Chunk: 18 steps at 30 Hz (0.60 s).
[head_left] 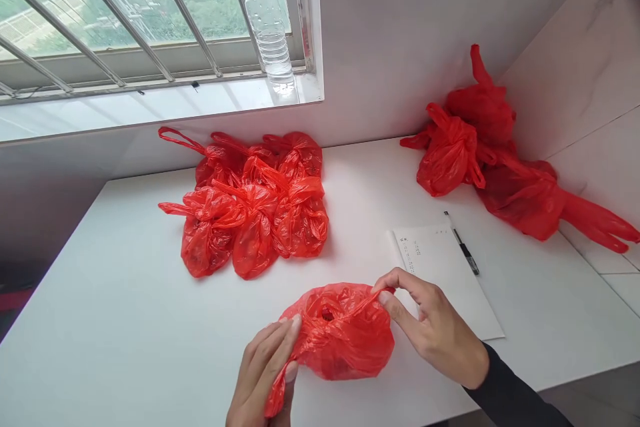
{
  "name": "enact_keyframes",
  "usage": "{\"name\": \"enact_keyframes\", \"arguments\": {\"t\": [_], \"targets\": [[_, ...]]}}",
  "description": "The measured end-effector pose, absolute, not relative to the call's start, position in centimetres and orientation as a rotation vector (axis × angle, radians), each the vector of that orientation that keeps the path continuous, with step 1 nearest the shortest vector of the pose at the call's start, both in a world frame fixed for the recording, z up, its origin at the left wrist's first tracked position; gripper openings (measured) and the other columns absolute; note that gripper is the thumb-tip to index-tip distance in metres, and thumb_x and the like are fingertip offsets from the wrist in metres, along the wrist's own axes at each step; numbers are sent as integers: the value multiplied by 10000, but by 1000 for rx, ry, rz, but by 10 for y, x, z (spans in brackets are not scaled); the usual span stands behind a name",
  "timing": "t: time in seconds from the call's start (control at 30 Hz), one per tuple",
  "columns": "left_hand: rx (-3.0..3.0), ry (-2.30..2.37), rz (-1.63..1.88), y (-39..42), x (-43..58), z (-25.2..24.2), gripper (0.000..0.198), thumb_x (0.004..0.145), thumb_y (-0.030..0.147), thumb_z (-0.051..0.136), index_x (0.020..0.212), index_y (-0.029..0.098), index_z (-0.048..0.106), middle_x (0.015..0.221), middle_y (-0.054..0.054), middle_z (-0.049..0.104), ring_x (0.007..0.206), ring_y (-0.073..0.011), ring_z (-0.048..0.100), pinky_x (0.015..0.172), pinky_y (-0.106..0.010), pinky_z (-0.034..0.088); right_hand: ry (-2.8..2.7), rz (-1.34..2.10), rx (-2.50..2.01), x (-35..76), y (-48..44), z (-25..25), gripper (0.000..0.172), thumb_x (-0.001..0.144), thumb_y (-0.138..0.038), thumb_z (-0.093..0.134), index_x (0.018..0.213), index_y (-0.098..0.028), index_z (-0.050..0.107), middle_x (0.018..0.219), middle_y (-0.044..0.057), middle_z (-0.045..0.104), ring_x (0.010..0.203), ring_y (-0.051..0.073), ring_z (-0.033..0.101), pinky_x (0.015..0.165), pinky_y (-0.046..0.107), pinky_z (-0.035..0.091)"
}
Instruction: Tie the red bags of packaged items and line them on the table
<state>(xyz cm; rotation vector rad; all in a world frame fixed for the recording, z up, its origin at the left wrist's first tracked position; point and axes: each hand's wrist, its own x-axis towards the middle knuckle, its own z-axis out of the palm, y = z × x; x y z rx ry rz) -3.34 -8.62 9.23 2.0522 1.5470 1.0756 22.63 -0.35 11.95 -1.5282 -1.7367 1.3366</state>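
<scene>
A thin red plastic bag [345,347] lies on the white table near its front edge, its top gathered and twisted around a small dark opening. My left hand [267,370] is closed on the bag's left end, with a tail of red plastic showing below the thumb. On the other side, my right hand [427,320] pinches the bag's right corner between thumb and fingertips. What the bag contains cannot be made out through the plastic.
Several knotted red bags [255,220] sit together by the wall under the window. More red bags [520,193] are heaped in the right corner. A notepad [440,260] and a black pen [466,250] lie beside my right hand. A water bottle [270,33] stands on the windowsill [200,103].
</scene>
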Motion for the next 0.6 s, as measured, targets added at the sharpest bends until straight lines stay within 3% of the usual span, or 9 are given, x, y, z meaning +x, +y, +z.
{"name": "enact_keyframes", "arguments": {"t": [0.07, 0.17, 0.27, 0.37, 0.5, 0.6], "targets": [[1987, 1555, 1049, -90, -34, 92, 547, 954, 52, 498, 1468, 240, 514, 1403, -101, 574, 1278, -268, 556, 976, -355, 539, -1708, 1361, -1547, 229, -5, 116, 216, 1010, -408, 460, 956, -256, 604, 876, -19, 651, 654, 135, 500, 486, 258, 314], [1882, 1592, 1085, -92, -27, 93, 476, 976, 123, 499, 1423, 271, 565, 1368, -82, 590, 1237, -247, 584, 949, -321, 546, -1645, 1413, -1469, 226, -7, 117, 225, 1012, -434, 457, 967, -247, 574, 842, -12, 619, 767, 157, 556, 574, 258, 391], [1797, 1658, 1172, -89, -15, 94, 402, 1004, 219, 477, 1375, 298, 610, 1320, -72, 607, 1188, -239, 601, 941, -329, 533, -1579, 1464, -1394, 221, -10, 122, 235, 1016, -450, 456, 957, -239, 540, 788, -29, 563, 743, 147, 541, 712, 285, 451], [1876, 1672, 1178, -85, -5, 94, 379, 1004, 298, 490, 1364, 305, 610, 1292, -74, 606, 1179, -247, 586, 972, -364, 504, -1517, 1521, -1377, 216, -12, 123, 257, 1016, -470, 456, 954, -234, 534, 797, -24, 563, 723, 143, 557, 724, 291, 473], [2004, 1631, 1157, -79, -1, 92, 371, 950, 162, 541, 1282, 289, 648, 1195, -80, 604, 1133, -249, 577, 919, -367, 506, -1518, 1561, -1269, 210, -18, 122, 260, 982, -450, 528, 1153, -254, 525, 992, 9, 656, 823, 152, 636, 799, 296, 516], [1972, 1557, 1206, -78, 0, 91, 276, 925, 131, 552, 1129, 265, 682, 1063, -73, 602, 1025, -242, 593, 839, -350, 518, -1689, 1548, -1316, 203, -26, 120, 703, 852, -369, 701, 1451, -319, 337, 961, -22, 685, 764, 163, 644, 777, 322, 537]]}}
